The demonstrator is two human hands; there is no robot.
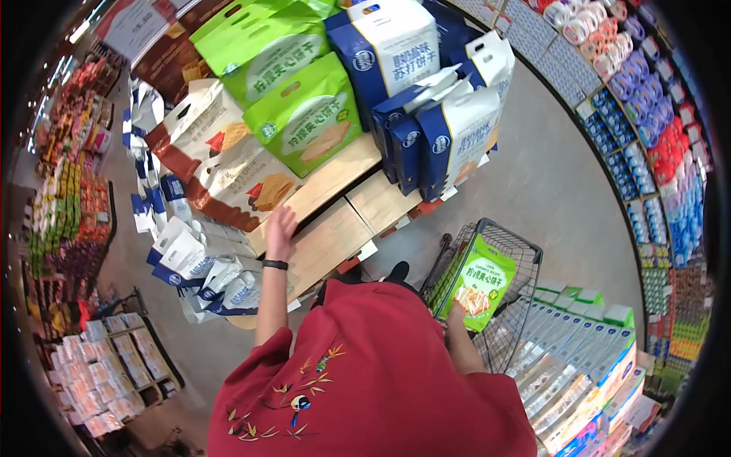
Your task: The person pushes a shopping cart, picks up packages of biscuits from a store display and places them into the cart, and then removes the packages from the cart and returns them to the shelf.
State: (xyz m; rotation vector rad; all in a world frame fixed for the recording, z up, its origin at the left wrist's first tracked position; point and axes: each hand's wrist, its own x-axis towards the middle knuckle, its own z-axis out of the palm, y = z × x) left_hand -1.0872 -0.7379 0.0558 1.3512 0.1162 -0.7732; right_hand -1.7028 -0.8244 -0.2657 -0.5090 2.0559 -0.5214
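My left hand (281,228), with a dark band on the wrist, reaches over the wooden display shelf (326,242). Its fingers are stretched out beside the lower corner of a white and brown biscuit bag (247,183); whether they touch it I cannot tell. At the wire shopping cart (520,293) on my right, my right hand (457,318) grips the lower left edge of a green biscuit bag (481,283). Some of the fingers are hidden. More green bags (308,122) stand upright on the shelf, next to blue and white bags (457,141).
Stacked boxes (582,335) stand right behind the cart. White and blue bags (190,255) fill the display's left side. Packed shelves (640,99) curve along the far right, and a stand of white packs (95,373) is at lower left. Grey floor (563,175) lies between.
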